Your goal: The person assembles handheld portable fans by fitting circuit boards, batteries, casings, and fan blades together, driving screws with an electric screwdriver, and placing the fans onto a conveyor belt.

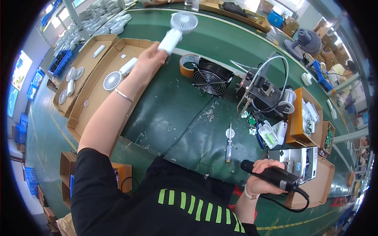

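My left hand reaches far forward over the bench, closed around the lower end of a white handheld fan. The fan's round caged head points up and away, above the green surface. At the lower right, my right hand is wrapped around a black electric screwdriver with a cord at its rear end. A silver box stands just beyond that hand. Nearer the middle of the bench lies a screwdriver with a clear handle, its shaft over a small white disc.
A black cooling fan and a tape roll stand mid-bench. On the right are a soldering machine, a wire spool and a carton of white parts. Cardboard trays with handheld fans sit left; a conveyor runs behind.
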Demonstrator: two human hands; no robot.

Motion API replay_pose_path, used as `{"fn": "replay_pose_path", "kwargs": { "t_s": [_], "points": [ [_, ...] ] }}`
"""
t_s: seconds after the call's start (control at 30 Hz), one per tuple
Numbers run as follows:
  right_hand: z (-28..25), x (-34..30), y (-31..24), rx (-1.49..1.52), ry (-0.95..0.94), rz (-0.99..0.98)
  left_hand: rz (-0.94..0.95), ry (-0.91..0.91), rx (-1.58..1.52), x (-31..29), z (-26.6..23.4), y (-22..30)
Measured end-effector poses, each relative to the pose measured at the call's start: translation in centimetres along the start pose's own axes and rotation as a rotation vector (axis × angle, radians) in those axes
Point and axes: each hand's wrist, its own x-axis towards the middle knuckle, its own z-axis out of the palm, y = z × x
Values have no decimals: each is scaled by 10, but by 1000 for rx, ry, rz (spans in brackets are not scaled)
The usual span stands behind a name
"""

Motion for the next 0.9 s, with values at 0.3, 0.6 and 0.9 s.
{"fn": "replay_pose_path", "kwargs": {
  "t_s": [0.3, 0.6, 0.9],
  "points": [
    [-10, -21, 3, 48, -146, -94, -724, 340, 477, 15, -125, -47],
    [-3, -11, 6, 83, -291, -38, -364, 91, 137, -75, -90, 1],
    [-4, -19, 7, -161, -317, -138, -534, -389, -1276, -168, 26, 45]
  ]
}}
